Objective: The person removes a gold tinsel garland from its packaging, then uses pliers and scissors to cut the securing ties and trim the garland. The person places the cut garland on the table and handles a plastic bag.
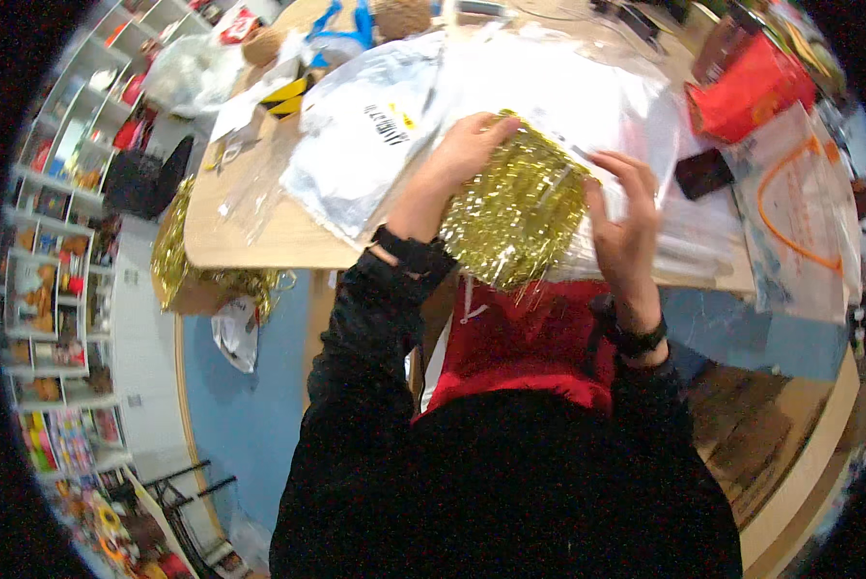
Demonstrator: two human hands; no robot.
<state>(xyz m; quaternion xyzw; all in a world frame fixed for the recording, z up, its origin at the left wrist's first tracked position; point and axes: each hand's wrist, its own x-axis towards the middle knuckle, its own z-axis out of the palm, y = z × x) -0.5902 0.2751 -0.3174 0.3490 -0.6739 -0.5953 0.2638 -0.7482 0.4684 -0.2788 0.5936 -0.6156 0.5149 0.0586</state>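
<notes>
A bundle of gold metallic tinsel fringe (523, 210) hangs between my hands at the table's front edge, its lower strands in front of a red garment or apron (520, 340). My left hand (473, 148) grips its upper left corner, thumb on top. At the upper right corner, my right hand (628, 210) has thumb and fingers around the edge of the fringe. Along that edge runs a narrow pale strip, partly blurred. Beneath and behind the fringe lie white plastic bags or sheets (505, 72). Left of them is a white plastic bag (357, 137) bearing print.
A dark phone (704, 174), a red bag (751, 94) and a clear bag with an orange handle (795, 217) lie on the right. Scissors (230, 152) rest on the table's left. Beside the table stands a cardboard box (194, 289) with gold tinsel. Shelves (56, 253) line the left.
</notes>
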